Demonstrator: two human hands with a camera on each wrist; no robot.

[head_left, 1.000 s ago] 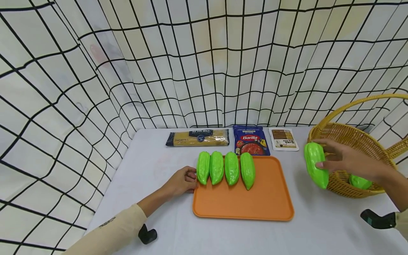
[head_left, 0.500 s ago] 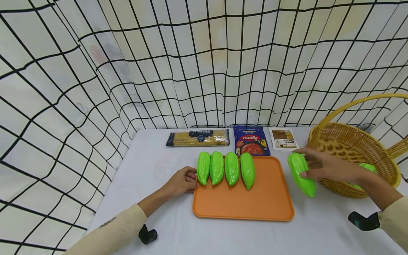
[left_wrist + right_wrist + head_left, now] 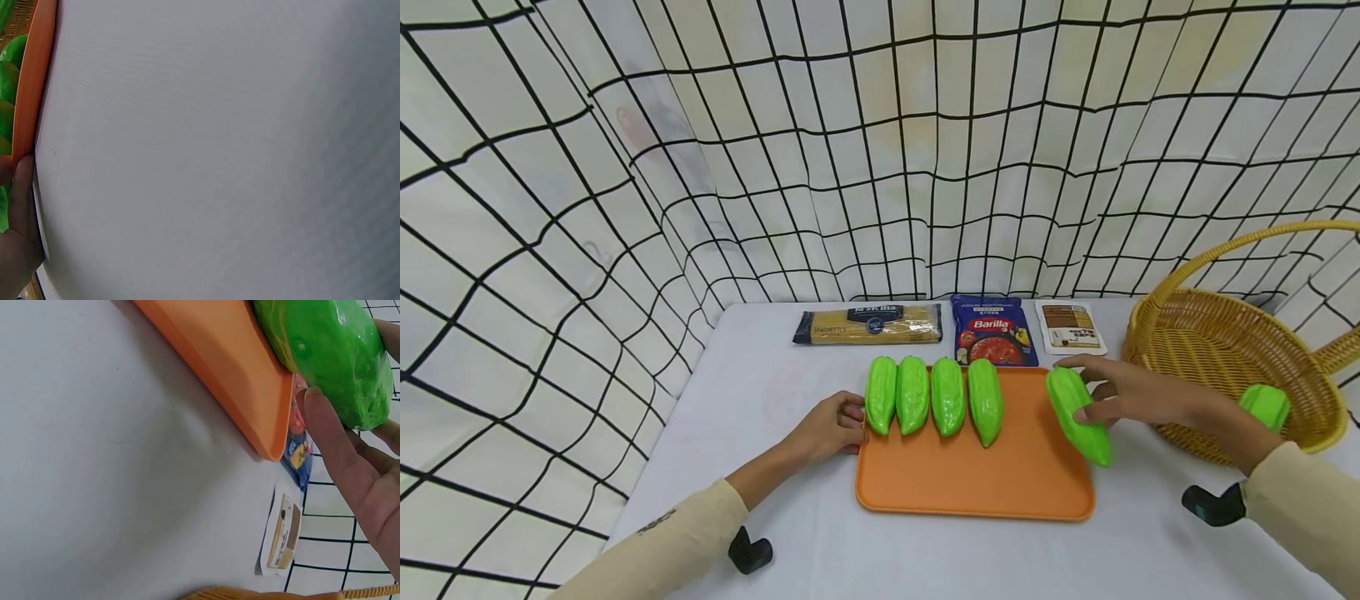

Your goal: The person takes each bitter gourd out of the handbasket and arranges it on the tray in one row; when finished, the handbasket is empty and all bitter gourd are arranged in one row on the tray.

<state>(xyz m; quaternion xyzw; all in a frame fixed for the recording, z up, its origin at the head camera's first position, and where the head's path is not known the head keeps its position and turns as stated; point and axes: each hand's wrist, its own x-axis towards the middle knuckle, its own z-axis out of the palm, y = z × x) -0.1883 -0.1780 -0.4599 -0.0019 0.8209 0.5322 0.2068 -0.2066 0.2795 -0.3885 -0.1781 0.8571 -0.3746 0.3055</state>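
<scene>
My right hand (image 3: 1131, 392) holds a glossy green bitter melon (image 3: 1077, 415) over the right edge of an orange tray (image 3: 973, 479). In the right wrist view, thumb and fingers grip that bitter melon (image 3: 334, 356), which hangs tilted above the tray's corner. Several similar bitter melons (image 3: 947, 397) lie side by side along the tray's back left, pointed ends toward me. At the tray's left side, my left hand (image 3: 829, 427) pinches the rim beside the leftmost one. The left wrist view shows fingers (image 3: 22, 194) on the tray's edge (image 3: 32, 81), with green melons behind it.
A wicker basket (image 3: 1187, 342) with a tall handle stands at the right, another green melon (image 3: 1266, 406) inside. Behind the tray lie a spaghetti pack (image 3: 868, 325), a blue Barilla pouch (image 3: 992, 331) and a brown-white packet (image 3: 1070, 327). Black-netted white walls (image 3: 880, 167) enclose the table.
My right hand has carried the bitter melon leftward from the basket to over the tray's right edge. The left hand and the melons on the tray have stayed in place.
</scene>
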